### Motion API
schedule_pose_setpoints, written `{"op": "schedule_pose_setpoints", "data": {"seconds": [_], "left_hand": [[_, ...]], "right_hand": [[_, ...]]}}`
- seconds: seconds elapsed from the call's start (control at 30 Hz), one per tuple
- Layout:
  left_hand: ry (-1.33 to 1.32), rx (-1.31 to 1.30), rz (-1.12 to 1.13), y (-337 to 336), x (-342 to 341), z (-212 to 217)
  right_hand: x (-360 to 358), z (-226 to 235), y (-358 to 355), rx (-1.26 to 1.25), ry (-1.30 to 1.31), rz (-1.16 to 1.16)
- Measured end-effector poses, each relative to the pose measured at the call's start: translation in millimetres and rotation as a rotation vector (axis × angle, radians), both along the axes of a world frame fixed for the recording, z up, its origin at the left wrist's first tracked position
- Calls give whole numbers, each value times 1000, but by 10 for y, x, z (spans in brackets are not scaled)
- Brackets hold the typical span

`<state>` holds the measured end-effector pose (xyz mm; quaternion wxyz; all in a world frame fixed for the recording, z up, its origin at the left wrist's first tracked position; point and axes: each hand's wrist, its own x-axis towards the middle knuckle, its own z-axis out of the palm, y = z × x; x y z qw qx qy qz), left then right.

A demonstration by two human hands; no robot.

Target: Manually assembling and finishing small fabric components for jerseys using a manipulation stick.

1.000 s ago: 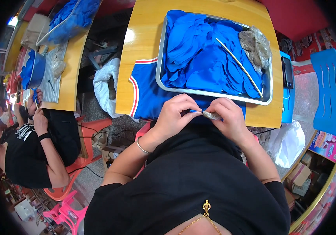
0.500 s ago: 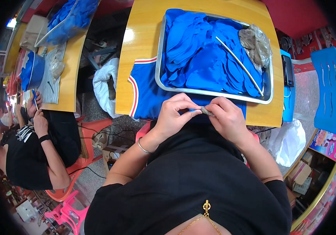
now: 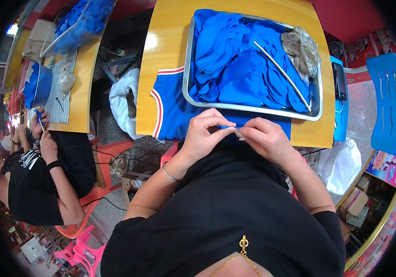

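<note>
Yellow tabletop (image 3: 161, 51) spreads beyond the left fingers (image 3: 222, 134), which pinch a blue scrap (image 3: 226, 127); just right of them, the right fingers (image 3: 253, 132) have closed further over a brownish lump (image 3: 239, 134) (less of it shows now), so work seems centred where both pinches nearly meet.

Tray (image 3: 253, 111) beyond left hand (image 3: 206, 134) and right hand (image 3: 267, 138)

Inside, pieces (image 3: 221, 46) under a stick (image 3: 281, 74), bag (image 3: 302, 51) farther right; garment (image 3: 172, 104) beneath, spreading left of both hands.
</note>
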<state>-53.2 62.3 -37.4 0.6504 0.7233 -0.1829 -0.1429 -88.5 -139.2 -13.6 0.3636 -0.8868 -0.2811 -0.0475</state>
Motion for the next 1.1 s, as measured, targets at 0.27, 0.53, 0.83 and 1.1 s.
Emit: {"op": "schedule_pose_setpoints", "data": {"seconds": [0.27,0.53,0.83,1.1], "left_hand": [[-105,27,-6,-36,-31,-45],[51,-154,62,-344,-130,-138],[-127,94,38,-115,-104,-116],[-130,31,65,-152,-118,-139]], "right_hand": [[-18,187,62,-217,75,-7],[59,409,77,-564,80,-153],[-9,270,-42,-111,151,-203],[-103,135,-37,99,203,-351]]}}
